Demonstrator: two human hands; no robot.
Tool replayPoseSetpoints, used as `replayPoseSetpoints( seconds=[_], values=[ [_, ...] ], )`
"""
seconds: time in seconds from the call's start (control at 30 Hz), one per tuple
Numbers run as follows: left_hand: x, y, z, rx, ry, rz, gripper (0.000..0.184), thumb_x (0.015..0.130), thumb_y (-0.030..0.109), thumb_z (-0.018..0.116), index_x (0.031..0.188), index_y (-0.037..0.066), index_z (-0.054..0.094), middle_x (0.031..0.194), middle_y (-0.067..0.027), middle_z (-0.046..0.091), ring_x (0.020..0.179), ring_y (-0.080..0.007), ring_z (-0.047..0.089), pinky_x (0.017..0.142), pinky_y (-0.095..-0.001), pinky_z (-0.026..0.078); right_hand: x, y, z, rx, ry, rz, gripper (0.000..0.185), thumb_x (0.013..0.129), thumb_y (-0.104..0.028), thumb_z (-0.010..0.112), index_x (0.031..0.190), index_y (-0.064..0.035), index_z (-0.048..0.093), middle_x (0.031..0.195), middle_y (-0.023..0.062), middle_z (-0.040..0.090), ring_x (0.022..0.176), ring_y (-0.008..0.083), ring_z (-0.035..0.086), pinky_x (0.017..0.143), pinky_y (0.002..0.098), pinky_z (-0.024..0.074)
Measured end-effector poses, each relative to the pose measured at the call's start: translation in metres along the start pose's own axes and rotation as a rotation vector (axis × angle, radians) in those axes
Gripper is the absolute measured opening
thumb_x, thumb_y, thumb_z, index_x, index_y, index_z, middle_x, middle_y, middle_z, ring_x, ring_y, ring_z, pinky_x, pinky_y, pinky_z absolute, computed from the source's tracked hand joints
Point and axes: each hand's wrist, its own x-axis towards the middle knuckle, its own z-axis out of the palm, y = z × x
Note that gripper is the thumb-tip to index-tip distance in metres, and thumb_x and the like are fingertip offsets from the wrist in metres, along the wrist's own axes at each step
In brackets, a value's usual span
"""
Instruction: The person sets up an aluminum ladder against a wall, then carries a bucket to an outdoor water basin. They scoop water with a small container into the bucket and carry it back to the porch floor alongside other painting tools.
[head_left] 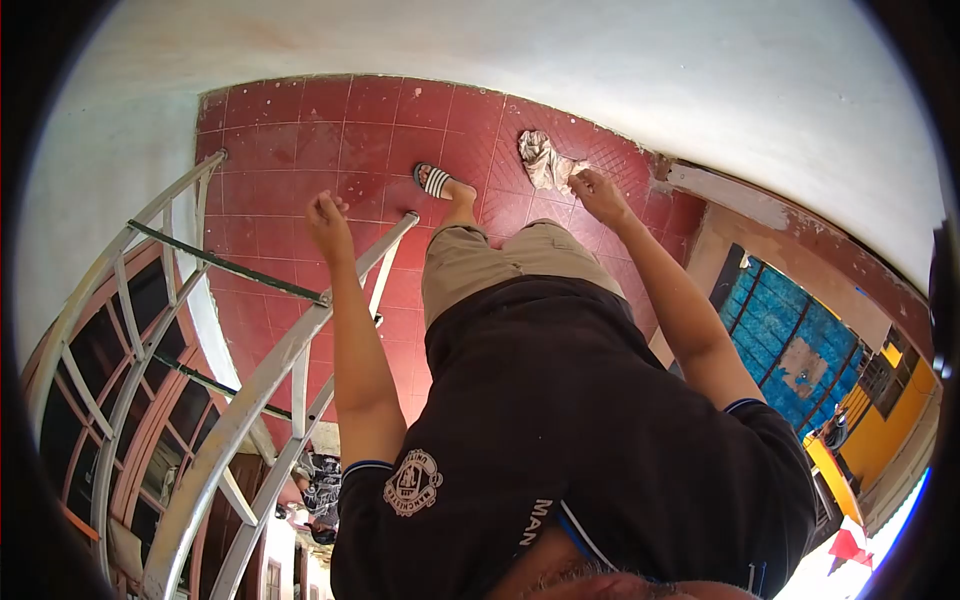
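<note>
My right fingers (580, 182) seemed to pinch the edge of the cloth (540, 160) over the red floor (370, 145); it looked light, limp, best held by a bunched fold; my left fingers (325, 207) hung loosely open, empty.

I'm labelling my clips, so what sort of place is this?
Probably the porch or terrace of a house: red floor tiles meet a pale wall, framed windows line the left side, and bright daylight shows beyond.
</note>
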Motion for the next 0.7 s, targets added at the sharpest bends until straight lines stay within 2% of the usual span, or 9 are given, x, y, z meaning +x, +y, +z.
replayPoseSetpoints(
  seconds=[0.1,0.17,0.3,0.33,0.37,0.47,0.53,0.57,0.7],
  values=[
    [-0.070,-0.059,0.004,0.120,-0.080,-0.027,0.027,0.096,0.027,0.050,0.100,0.002,0.056,0.078,-0.0054,0.062,0.067,-0.0129,0.061,0.059,-0.0260,0.047,-0.033,0.076,-0.003,0.046,0.061,0.031,0.044,0.090,-0.043,0.052,0.098,-0.0018,0.065,0.093,0.0187,0.067,0.091,0.0318,0.065,0.080,0.0393,0.0491],
    [-0.111,-0.092,0.004,0.245,-0.131,-0.014,0.027,0.095,0.027,0.050,0.098,0.001,0.056,0.076,-0.0060,0.062,0.066,-0.0142,0.061,0.061,-0.0278,0.047,-0.064,0.135,-0.003,0.165,0.127,0.075,0.039,0.093,-0.036,0.053,0.095,0.0012,0.064,0.081,0.0112,0.068,0.074,0.0174,0.064,0.069,0.0307,0.0496],
    [-0.177,-0.153,-0.009,0.576,-0.298,-0.022,0.032,0.093,0.031,0.049,0.091,0.000,0.058,0.073,-0.0105,0.063,0.066,-0.0199,0.064,0.065,-0.0332,0.049,-0.167,0.274,0.003,0.231,0.315,0.311,0.037,0.092,-0.034,0.053,0.093,0.0010,0.064,0.078,0.0089,0.067,0.070,0.0155,0.063,0.064,0.0289,0.0493],
    [-0.187,-0.162,-0.010,0.569,-0.411,-0.025,0.024,0.095,0.026,0.050,0.099,0.002,0.053,0.075,-0.0066,0.061,0.060,-0.0117,0.060,0.045,-0.0239,0.044,-0.201,0.306,0.008,0.250,0.346,0.359,0.036,0.092,-0.034,0.054,0.092,0.0007,0.063,0.076,0.0079,0.066,0.068,0.0148,0.062,0.062,0.0284,0.0490],
    [-0.202,-0.158,-0.011,0.637,-0.484,0.050,0.032,0.093,0.029,0.050,0.091,-0.001,0.059,0.072,-0.0122,0.063,0.066,-0.0218,0.064,0.066,-0.0350,0.050,-0.237,0.331,0.016,0.349,0.411,0.407,0.036,0.092,-0.034,0.054,0.090,0.0002,0.064,0.074,0.0069,0.065,0.066,0.0142,0.061,0.060,0.0280,0.0484],
    [-0.210,-0.157,0.005,0.720,-0.680,0.114,0.031,0.093,0.029,0.049,0.088,0.000,0.059,0.071,-0.0106,0.062,0.060,-0.0189,0.063,0.058,-0.0324,0.049,-0.336,0.421,0.058,0.405,0.532,0.593,0.033,0.091,-0.031,0.053,0.087,0.0004,0.063,0.068,0.0056,0.062,0.061,0.0129,0.059,0.054,0.0278,0.0470],
    [-0.215,-0.133,0.030,0.786,-0.718,-0.268,0.030,0.094,0.029,0.050,0.089,0.001,0.058,0.072,-0.0084,0.062,0.054,-0.0161,0.060,0.050,-0.0287,0.047,-0.399,0.475,0.099,0.440,0.578,0.657,0.030,0.090,-0.027,0.052,0.085,0.0012,0.062,0.068,0.0061,0.062,0.059,0.0130,0.059,0.050,0.0283,0.0465],
    [-0.228,-0.106,0.068,0.733,-0.609,-0.170,0.028,0.094,0.029,0.051,0.092,0.002,0.056,0.073,-0.0073,0.062,0.051,-0.0140,0.059,0.046,-0.0267,0.046,-0.446,0.498,0.134,0.577,0.559,0.860,0.029,0.088,-0.026,0.051,0.085,0.0010,0.061,0.068,0.0057,0.061,0.057,0.0132,0.058,0.048,0.0284,0.0461],
    [-0.228,-0.073,0.150,0.689,-0.738,-0.017,0.029,0.095,0.030,0.051,0.099,0.001,0.055,0.078,-0.0070,0.063,0.060,-0.0131,0.062,0.050,-0.0270,0.048,-0.493,0.513,0.201,0.782,0.412,1.075,0.031,0.090,-0.031,0.051,0.088,-0.0016,0.060,0.067,0.0062,0.060,0.056,0.0156,0.058,0.050,0.0319,0.0488]
  ],
)
